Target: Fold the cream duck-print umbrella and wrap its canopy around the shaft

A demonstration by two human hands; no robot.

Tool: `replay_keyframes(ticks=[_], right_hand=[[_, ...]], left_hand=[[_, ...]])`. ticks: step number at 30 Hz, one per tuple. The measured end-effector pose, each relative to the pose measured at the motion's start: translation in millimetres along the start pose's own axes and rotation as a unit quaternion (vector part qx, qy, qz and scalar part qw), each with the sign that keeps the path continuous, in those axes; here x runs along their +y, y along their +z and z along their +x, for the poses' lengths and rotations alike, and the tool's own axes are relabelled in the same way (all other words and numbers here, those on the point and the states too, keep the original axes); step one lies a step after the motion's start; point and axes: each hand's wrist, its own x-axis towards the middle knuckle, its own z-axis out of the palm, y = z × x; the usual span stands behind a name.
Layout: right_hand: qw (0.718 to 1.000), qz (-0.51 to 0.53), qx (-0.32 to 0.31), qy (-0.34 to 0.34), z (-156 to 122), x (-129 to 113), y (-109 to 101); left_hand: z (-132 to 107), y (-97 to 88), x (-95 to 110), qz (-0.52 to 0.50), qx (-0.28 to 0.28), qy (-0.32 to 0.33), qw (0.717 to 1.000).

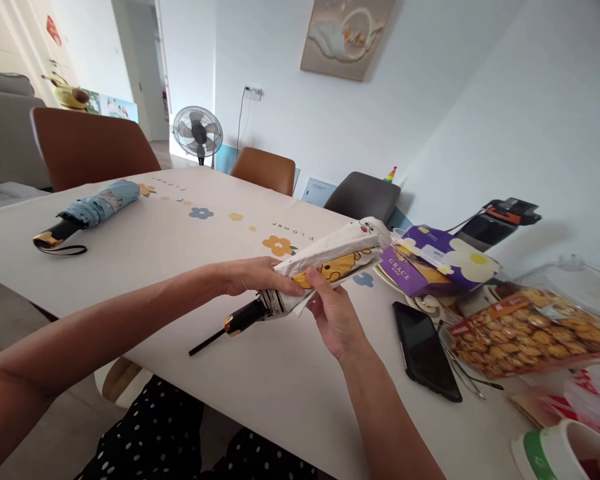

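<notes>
A white folding umbrella (325, 250) with a yellow cartoon print is held above the table, tilted with its black and gold handle toward the lower left. My left hand (260, 277) is closed round the cloth near the handle end. On the near side, my right hand (333, 310) grips the folded fabric with the thumb on top, its other fingers partly hidden underneath. A black strap hangs from the handle. Farther left on the table lies a blue folding umbrella (103, 203), rolled up, with a black and gold handle and a wrist loop.
The table (205, 247) has a white cloth with printed flowers. On its right are a black phone (425, 350), cables, a purple box (430, 260), a bag of snacks (530, 327), a dark bottle (497, 223) and a paper cup (555, 450). Chairs and a fan (199, 130) stand beyond.
</notes>
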Motion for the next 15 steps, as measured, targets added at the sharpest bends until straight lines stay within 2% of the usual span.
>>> replay_keyframes(ticks=[11,15], right_hand=[[0.995,-0.076,0.048,0.041,0.0,-5.8,-3.9],[0.989,-0.132,0.04,0.048,-1.9,-11.7,-9.2]], left_hand=[[6.7,-0.9,0.1,-0.009,-0.019,-0.024,1.0],[7.2,0.1,-5.1,-0.065,-0.047,0.009,0.997]])
